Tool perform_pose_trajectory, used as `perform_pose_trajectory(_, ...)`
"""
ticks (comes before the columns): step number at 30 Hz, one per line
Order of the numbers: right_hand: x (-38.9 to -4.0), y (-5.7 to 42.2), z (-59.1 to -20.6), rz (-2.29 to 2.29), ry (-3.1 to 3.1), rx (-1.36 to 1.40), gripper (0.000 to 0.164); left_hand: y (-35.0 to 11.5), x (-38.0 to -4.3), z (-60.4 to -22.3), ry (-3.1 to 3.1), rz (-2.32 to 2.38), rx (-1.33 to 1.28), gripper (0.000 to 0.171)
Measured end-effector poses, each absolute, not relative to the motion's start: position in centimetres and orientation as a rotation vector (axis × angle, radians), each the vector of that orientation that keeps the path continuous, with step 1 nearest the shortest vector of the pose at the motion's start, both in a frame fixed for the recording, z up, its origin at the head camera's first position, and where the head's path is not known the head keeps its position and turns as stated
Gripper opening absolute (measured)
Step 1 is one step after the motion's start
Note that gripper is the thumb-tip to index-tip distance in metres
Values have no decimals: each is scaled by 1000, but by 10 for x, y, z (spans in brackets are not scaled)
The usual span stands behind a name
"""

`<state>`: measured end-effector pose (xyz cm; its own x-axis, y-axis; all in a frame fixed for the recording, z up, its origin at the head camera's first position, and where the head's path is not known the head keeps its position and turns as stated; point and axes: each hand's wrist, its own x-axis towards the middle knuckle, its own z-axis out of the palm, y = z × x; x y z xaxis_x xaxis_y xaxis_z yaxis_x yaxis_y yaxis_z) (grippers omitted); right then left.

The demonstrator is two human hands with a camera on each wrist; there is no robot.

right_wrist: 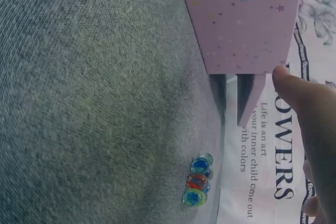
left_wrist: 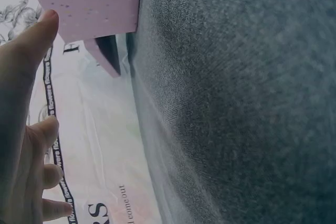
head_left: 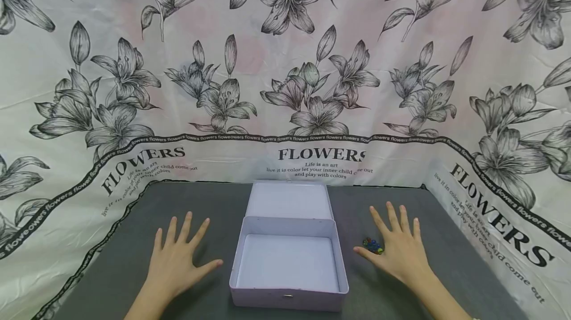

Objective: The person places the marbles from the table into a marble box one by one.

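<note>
A pale lilac box point(head_left: 289, 298) stands on the grey table with its lid point(head_left: 289, 200) tipped back, and nothing lies inside. Its outer wall point(left_wrist: 100, 3) is pink with small stars in the left wrist view. To the left of the box, my left hand point(head_left: 176, 263) is held with fingers spread and holds nothing. On the other side my right hand point(head_left: 399, 248) is likewise spread, its thumb toward the box. Several coloured glass marbles point(head_left: 372, 245) sit in a small cluster, seen beside the right thumb. The right wrist view shows the marbles point(right_wrist: 197, 182) on the cloth.
The grey tabletop point(head_left: 214, 295) extends around the box. White fabric printed with flowers and lettering point(head_left: 321, 154) hangs behind the table and along both sides, with a dark printed band point(head_left: 276, 138) running across it.
</note>
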<state>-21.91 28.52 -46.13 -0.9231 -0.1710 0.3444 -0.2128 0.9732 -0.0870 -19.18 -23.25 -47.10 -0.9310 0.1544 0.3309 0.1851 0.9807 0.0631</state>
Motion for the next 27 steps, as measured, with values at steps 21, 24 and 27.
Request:
perform_pose_trajectory(21, -219, 324, -460, 1043, -2618, -58, 78, -215, -182, -471, -2670, -1126, -386, 63)
perform_pose_trajectory(24, -221, 330, -469, 1145, -2577, -161, 71, -210, -178, -471, -2603, -1238, -388, 57)
perform_pose_trajectory(27, -222, 334, -478, 1257, -2550, -253, 69, -205, -176, -472, -2551, -1316, -354, 54)
